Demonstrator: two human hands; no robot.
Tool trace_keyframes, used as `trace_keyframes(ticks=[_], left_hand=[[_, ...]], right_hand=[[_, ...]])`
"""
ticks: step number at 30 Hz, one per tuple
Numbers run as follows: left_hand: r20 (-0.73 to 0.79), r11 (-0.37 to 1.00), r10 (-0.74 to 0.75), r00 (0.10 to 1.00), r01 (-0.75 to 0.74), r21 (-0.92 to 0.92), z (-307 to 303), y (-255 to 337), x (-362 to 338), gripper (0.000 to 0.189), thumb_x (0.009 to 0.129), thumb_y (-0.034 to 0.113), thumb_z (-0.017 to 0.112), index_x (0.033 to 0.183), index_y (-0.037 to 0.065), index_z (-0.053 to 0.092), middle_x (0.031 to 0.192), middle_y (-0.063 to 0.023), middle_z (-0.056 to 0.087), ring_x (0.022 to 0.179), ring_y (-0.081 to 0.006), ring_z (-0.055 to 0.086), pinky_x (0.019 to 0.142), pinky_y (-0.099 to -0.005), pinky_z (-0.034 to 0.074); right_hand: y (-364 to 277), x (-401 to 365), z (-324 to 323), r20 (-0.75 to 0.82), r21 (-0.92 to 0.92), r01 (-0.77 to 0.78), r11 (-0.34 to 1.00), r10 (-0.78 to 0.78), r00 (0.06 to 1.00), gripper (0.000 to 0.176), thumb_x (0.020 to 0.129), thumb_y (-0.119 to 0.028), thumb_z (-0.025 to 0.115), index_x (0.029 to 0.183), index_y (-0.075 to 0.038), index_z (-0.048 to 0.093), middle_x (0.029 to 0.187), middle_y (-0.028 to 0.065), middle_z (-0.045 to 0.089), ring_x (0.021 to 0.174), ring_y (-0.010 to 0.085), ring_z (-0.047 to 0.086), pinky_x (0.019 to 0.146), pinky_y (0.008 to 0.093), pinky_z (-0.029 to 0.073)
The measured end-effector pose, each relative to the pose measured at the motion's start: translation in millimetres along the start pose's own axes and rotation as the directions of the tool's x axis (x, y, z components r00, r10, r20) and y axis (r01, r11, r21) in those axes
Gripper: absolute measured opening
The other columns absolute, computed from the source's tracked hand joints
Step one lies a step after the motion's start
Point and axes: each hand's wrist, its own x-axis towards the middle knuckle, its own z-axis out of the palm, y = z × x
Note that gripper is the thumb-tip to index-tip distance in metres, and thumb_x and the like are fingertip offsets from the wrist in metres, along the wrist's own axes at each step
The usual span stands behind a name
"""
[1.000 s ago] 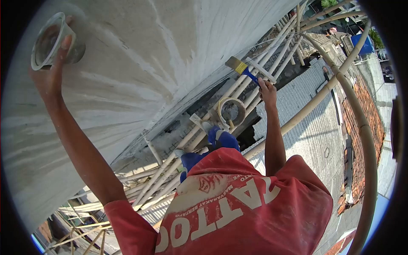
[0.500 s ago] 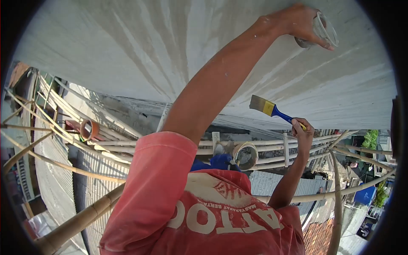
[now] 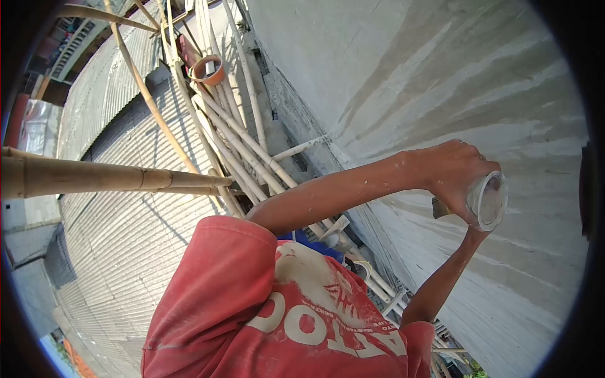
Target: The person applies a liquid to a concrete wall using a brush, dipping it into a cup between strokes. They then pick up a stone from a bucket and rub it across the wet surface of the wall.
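My left hand [image 3: 455,176] is closed around a clear plastic cup [image 3: 491,200], held in front of the grey wall [image 3: 403,82]. The cup's round face is turned toward me. Below and behind it, my right forearm [image 3: 449,272] reaches up; the right hand itself is mostly hidden by the left hand and cup. The dark bristles and a bit of the yellow band of a paintbrush [image 3: 440,208] show just left of the cup, under my left wrist. Its blue handle is out of sight. Darker, wet-looking streaks run across the wall.
Bamboo scaffold poles [image 3: 246,148] run alongside the wall beneath me. An orange bucket [image 3: 208,69] stands on them, and a pale container [image 3: 362,269] sits near my body. One thick bamboo pole [image 3: 113,178] crosses at left. Corrugated roofing [image 3: 126,252] lies below.
My view has swung to the left and tilted. The left hand with the cup has come lower, and the right hand with the paintbrush has moved up close behind it.
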Motion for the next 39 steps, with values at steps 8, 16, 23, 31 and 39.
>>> trace_keyframes(ticks=[8, 16, 23, 31, 39], left_hand=[[-0.27, 0.909, -0.171, 0.948, 0.258, 0.327, -84.7, -22.0, -163.4, 0.066, 0.053, 0.033, 0.082, 0.108, 0.006, 0.057, 0.103, -0.0096, 0.063, 0.095, -0.0283, 0.061, 0.087, -0.0398, 0.047], [-0.652, 0.761, -0.443, 0.616, 0.643, 0.09, -153.6, -10.5, -298.0, 0.061, 0.059, 0.013, 0.084, 0.111, 0.003, 0.055, 0.11, -0.0106, 0.064, 0.099, -0.0178, 0.062, 0.085, -0.0332, 0.051], [-0.905, 0.636, -0.291, 0.31, 0.769, 0.059, -198.8, 6.9, -379.0, 0.055, 0.064, 0.011, 0.083, 0.11, 0.001, 0.053, 0.111, -0.0115, 0.063, 0.099, -0.0177, 0.061, 0.087, -0.0323, 0.05], [-0.962, 0.381, -0.236, 0.139, 0.924, 0.04, -206.1, 20.4, -428.1, 0.053, 0.065, 0.013, 0.082, 0.108, 0.0, 0.055, 0.102, -0.0124, 0.064, 0.094, -0.0192, 0.061, 0.083, -0.032, 0.05], [-0.981, 0.432, -0.18, 0.071, 0.902, -0.014, -200.1, 21.9, -427.7, 0.053, 0.066, 0.014, 0.083, 0.109, -0.001, 0.055, 0.102, -0.0117, 0.063, 0.092, -0.0183, 0.06, 0.082, -0.0314, 0.048]], right_hand=[[-60.0, 76.8, 103.2, 0.029, -0.059, 0.095, 0.994, -0.094, 0.995, 0.037, 0.094, -0.035, 0.053, 0.087, 0.0, 0.062, 0.071, 0.001, 0.058, 0.064, 0.0089, 0.048, 0.06, 0.0235, 0.041], [-21.3, 108.5, 123.8, 0.092, 0.073, -0.092, 0.993, 0.085, 0.992, 0.037, 0.094, -0.041, 0.05, 0.09, -0.006, 0.059, 0.073, -0.0025, 0.05, 0.066, 0.0074, 0.046, 0.058, 0.0226, 0.038], [-1.3, 115.0, 114.8, -0.02, -0.136, 0.06, 0.989, -0.064, 0.998, 0.043, 0.093, -0.047, 0.049, 0.082, -0.006, 0.06, 0.073, -0.0005, 0.052, 0.066, 0.0091, 0.047, 0.059, 0.0234, 0.038], [7.6, 115.2, 110.7, -0.067, -0.168, 0.121, 0.978, -0.133, 0.989, 0.049, 0.093, -0.046, 0.048, 0.081, -0.001, 0.062, 0.071, 0.0021, 0.056, 0.065, 0.0109, 0.049, 0.058, 0.0254, 0.04], [17.4, 116.3, 111.9, -0.069, -0.225, 0.141, 0.964, -0.16, 0.985, 0.047, 0.094, -0.043, 0.048, 0.082, 0.0, 0.063, 0.071, 0.0031, 0.057, 0.064, 0.0115, 0.05, 0.057, 0.0261, 0.041]])
